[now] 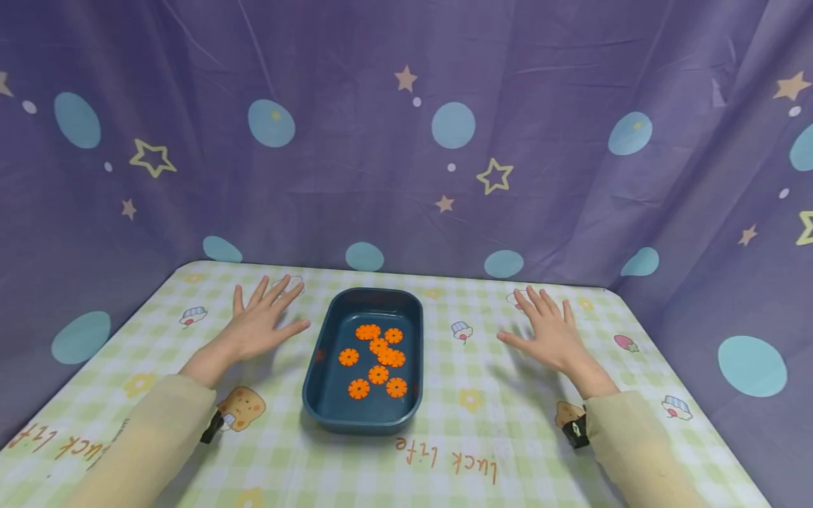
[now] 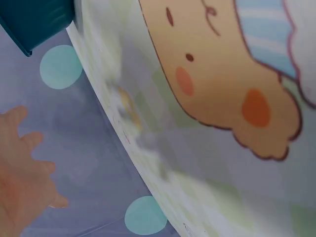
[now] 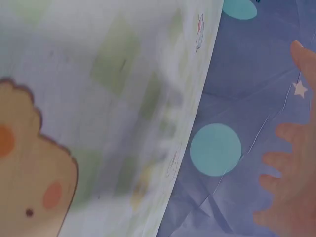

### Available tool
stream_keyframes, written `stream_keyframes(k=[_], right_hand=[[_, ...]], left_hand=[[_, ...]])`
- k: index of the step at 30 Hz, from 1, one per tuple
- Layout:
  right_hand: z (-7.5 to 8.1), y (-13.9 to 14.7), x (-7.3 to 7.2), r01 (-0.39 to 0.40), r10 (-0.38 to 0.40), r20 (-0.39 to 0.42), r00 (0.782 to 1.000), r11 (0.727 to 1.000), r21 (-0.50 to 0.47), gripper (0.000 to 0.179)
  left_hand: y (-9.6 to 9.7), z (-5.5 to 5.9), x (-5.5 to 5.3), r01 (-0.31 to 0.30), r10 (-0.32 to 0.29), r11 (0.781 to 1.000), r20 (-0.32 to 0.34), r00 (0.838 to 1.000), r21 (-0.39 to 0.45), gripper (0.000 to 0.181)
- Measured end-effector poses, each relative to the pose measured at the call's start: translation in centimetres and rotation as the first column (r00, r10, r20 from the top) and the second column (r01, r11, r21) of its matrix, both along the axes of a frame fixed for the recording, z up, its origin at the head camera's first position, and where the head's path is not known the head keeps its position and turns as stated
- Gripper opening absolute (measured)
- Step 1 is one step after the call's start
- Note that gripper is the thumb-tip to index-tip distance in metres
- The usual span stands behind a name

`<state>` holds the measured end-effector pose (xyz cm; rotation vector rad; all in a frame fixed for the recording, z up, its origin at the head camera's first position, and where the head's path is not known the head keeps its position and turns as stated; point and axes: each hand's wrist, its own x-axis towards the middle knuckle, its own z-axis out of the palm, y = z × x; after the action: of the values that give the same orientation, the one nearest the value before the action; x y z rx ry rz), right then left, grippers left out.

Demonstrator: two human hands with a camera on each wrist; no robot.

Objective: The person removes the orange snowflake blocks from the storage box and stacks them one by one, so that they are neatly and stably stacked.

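Tray: dark blue-green (image 1: 365,426), smooth-walled, a rounded rectangle with a thin rim, on the cloth between the 2 hands, its long sides running away from the person.
Discs: about 10 flat orange pieces (image 1: 384,355) on the tray floor, notched around the edge like flowers or cogs; some overlap, others lie singly.
Left hand: beside the tray's left wall (image 1: 257,330), fingers spread, holding nothing, apart from the rim.
Right hand: well to the tray's right (image 1: 551,340), fingers and thumb splayed, grip unclosed, nothing held.
Sleeves: 2 pale, soft-looking cuffs (image 1: 152,430), each with a black wrist piece (image 1: 576,430) beneath.
Cloth: green-and-white checked (image 1: 444,409), printed with cupcakes, flowers and lettering.
Edges: rounded far corners; purple curtain (image 1: 343,183), lightly creased, behind the far edge.
Room: narrow gap from left thumb to tray; wider stretch of cloth from tray to right thumb.
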<state>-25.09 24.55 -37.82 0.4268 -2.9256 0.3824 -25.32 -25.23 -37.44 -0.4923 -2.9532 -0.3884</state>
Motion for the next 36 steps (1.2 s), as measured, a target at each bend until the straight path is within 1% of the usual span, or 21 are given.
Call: stream_keyframes(k=[3, 7, 13, 20, 25, 28, 33, 36], right_hand=[[0.1, -0.6, -0.1, -0.021, 0.021, -0.011, 1.0, 1.0, -0.006, 0.09], [0.2, -1.5, 0.0, -0.043, 0.043, -0.019, 0.999, 0.999, -0.027, 0.089], [0.3, -3.0, 0.0, -0.088, 0.087, -0.036, 0.996, 0.995, -0.048, 0.088], [0.5, -4.8, -0.1, -0.141, 0.135, -0.088, 0.987, 0.987, -0.073, 0.082], [0.6, -6.2, -0.2, -0.177, 0.168, -0.102, 0.98, 0.98, -0.09, 0.076], [0.7, -7.1, -0.1, -0.202, 0.191, -0.107, 0.976, 0.975, -0.092, 0.074], [0.9, -8.7, 0.0, -0.224, 0.216, -0.094, 0.972, 0.97, -0.097, 0.074], [1.2, -9.5, 0.0, -0.242, 0.233, -0.1, 0.967, 0.965, -0.1, 0.07]], left_hand=[[0.1, 0.0, 0.0, 0.0, 0.0, 1.0, -0.009, 1.0, 0.017, 0.078], [0.2, 0.0, 0.0, -0.012, 0.013, 0.998, -0.002, 1.0, 0.058, 0.077], [0.4, 0.1, 0.3, -0.034, 0.031, 0.993, 0.034, 0.999, 0.115, 0.076], [0.8, -0.1, 0.5, 0.006, -0.008, 0.985, 0.011, 1.0, 0.171, 0.073], [1.0, -0.2, 0.6, -0.007, -0.009, 0.972, 0.066, 0.998, 0.235, 0.074], [1.2, -0.3, 0.7, -0.004, -0.021, 0.962, 0.087, 0.996, 0.274, 0.073], [1.6, -0.7, 1.1, 0.026, -0.059, 0.944, 0.089, 0.994, 0.329, 0.069], [1.8, -0.9, 1.2, 0.044, -0.084, 0.927, 0.093, 0.992, 0.372, 0.067]])
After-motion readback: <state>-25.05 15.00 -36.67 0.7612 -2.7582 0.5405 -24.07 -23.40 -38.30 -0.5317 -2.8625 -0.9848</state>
